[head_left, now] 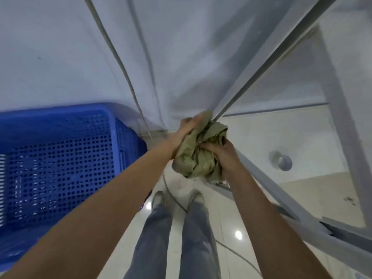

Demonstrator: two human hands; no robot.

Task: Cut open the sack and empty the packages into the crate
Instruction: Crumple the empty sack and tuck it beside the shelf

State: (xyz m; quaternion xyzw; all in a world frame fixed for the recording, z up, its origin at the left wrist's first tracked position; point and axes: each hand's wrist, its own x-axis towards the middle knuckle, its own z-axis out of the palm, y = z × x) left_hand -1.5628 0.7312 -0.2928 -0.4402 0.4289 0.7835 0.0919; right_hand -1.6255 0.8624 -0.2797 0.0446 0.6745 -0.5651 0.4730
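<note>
Glossy pale floor tiles (251, 137) lie below me. I see one crumpled olive-green woven sack (198, 156) bunched into a wad between both hands: left hand (186, 130) presses flat against it, right hand (222, 153) has fingers (207, 147) curled into its folds. One blue perforated plastic crate (60, 158) stands left.

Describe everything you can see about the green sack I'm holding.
The sack is a dull olive-green woven material, crumpled into a tight wad with deep folds and a few loose threads along a frayed edge. It looks limp, with no packages showing in it. Both hands squeeze it: the left hand presses on its upper left side, the right hand grips it from the right. It is held in the air above the pale tiled floor, beyond the person's shoes, to the right of the blue crate, not touching it.
</note>
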